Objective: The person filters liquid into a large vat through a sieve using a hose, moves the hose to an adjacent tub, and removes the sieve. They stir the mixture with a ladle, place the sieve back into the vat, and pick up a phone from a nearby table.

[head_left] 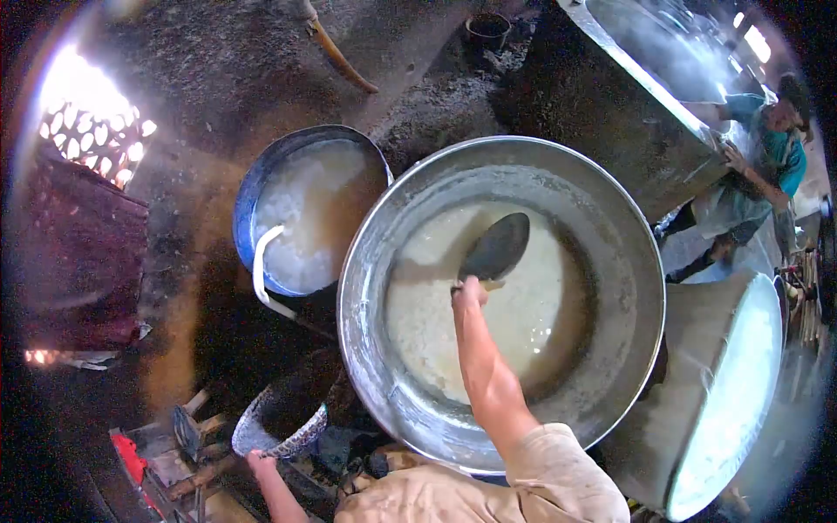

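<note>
My right hand (472,292) is closed round the near end of a dark, oval scoop (499,247), held over the pale liquid (427,322) in a large round metal pot (623,349). Down at the lower left, my left hand (258,459) grips the rim of a speckled bowl (305,434) with a dark inside. Beside the large pot stands a smaller blue pot (245,205) with cloudy liquid, and a white curved handle (259,270) rises at its near side.
A co-worker (772,157) stands at the right by a steaming vat (610,48). A large tilted vessel (750,375) is at the lower right. Firewood (205,478) lies at the lower left. A small dark pot (488,28) stands at the top.
</note>
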### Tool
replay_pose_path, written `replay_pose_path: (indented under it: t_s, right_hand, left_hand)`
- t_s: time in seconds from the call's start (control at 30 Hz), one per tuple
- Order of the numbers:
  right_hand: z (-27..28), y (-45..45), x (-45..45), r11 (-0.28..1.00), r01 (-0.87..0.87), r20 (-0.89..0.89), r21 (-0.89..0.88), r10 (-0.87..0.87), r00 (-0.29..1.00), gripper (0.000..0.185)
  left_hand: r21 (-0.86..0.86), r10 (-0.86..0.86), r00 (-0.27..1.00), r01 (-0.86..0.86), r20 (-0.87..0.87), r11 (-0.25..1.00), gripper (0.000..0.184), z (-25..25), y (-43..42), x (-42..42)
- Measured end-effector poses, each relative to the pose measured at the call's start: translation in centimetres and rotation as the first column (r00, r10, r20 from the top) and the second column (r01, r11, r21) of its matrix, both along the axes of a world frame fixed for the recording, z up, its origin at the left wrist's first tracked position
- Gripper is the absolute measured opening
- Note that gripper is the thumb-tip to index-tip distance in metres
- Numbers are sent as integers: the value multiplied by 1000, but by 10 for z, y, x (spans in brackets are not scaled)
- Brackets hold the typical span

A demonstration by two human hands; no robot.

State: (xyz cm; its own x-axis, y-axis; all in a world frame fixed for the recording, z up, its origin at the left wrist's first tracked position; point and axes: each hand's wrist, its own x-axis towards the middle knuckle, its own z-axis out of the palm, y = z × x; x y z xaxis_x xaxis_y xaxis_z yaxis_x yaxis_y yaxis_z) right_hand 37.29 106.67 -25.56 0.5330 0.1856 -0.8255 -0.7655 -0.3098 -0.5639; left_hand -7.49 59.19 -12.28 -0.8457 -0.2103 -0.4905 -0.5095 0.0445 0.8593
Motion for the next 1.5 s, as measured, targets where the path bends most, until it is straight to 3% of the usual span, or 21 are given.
replay_pose_path:
  t_s: [0.03, 0.1, 0.13, 0.17, 0.27, 0.4, 0.43, 0.5, 0.57, 0.63, 0.83, 0.9, 0.93, 1.07, 1.1, 1.17, 1.23, 1.3, 1.37, 1.43, 1.5]
  right_hand:
    - [-36, -18, 12, 1000, 13, 50, -12, -12, 999, 14]
    - [-66, -79, 39, 983, 78, 97, 168, -95, 991, 19]
    - [-70, -108, 53, 1000, -11, 192, 25, 6, 981, 21]
    - [-26, -135, 63, 998, 51, 45, 38, -52, 998, 20]
    - [-30, -202, 85, 997, 64, 105, -32, -60, 993, 17]
    - [-38, -246, 94, 989, 136, 13, -49, -136, 991, 14]
    - [-40, -248, 94, 989, 139, 10, -52, -139, 990, 14]
    - [-40, -251, 92, 980, 191, -178, 47, -180, 967, 12]
    - [-52, -249, 86, 981, 175, -206, 78, -156, 966, 10]
    - [-81, -248, 81, 969, 209, -458, 133, -127, 880, 11]
    - [-102, -201, 67, 968, 203, -566, 144, -87, 820, 16]
    - [-128, -193, 69, 927, 156, -683, 340, 129, 719, 20]
    - [-121, -180, 64, 917, 125, -644, 380, 164, 747, 22]
    - [-117, -131, 43, 944, 214, -637, 253, -4, 771, 24]
    - [-119, -123, 40, 945, 211, -638, 250, -3, 770, 24]
    - [-142, -111, 36, 879, 236, -700, 413, 141, 700, 22]
    - [-160, -98, 35, 886, 262, -770, 383, 149, 620, 21]
    - [-148, -74, 30, 852, 210, -685, 480, 215, 696, 20]
    - [-156, -57, 28, 872, 223, -703, 435, 174, 689, 20]
    - [-166, -40, 31, 799, 231, -726, 555, 331, 602, 19]
    - [-164, -22, 31, 804, 251, -764, 539, 341, 548, 19]
  left_hand:
    - [-15, 7, 1000, -7, 23, 1000, 20, 1, 4, 1]
    - [-48, 20, 997, -17, 68, 999, 20, 1, 11, 1]
    - [-64, 30, 996, -24, 86, 998, 20, 0, 15, -1]
    - [-79, 40, 994, -32, 104, 996, 20, -1, 18, -3]
    - [126, -8, 971, -23, 241, 992, 44, -54, -25, -79]
    - [-36, 47, 980, -41, 194, 999, 32, -39, -7, -43]
    - [-86, 66, 983, -52, 172, 995, 29, -34, -2, -35]
    - [-159, 107, 985, -85, 137, 984, 27, -30, 2, -27]
    - [-179, 69, 991, -48, 114, 983, 26, -35, -11, -36]
    - [-207, 12, 997, 5, 80, 978, 26, -36, -20, -42]
    - [-373, -225, 972, 187, -61, 909, 24, -29, -41, -39]
    - [-443, -314, 943, 237, -108, 865, 24, -26, -45, -33]
    - [-478, -358, 924, 257, -131, 840, 23, -24, -49, -31]
    - [-685, -617, 753, 327, -227, 651, 23, -21, -61, -27]
    - [-803, -757, 614, 325, -222, 500, 23, -20, -66, -27]
    - [-945, -945, 282, 228, -168, 236, 23, -14, -69, -28]
    - [-689, -804, 527, 476, -274, 547, 15, -7, -59, -38]
    - [-628, -635, 733, 380, -244, 679, 14, -12, -66, -33]
    - [-594, -538, 814, 326, -220, 736, 13, -14, -67, -30]
    - [-573, -485, 850, 298, -205, 763, 13, -14, -68, -29]
    - [-549, -442, 875, 274, -199, 789, 13, -17, -68, -28]
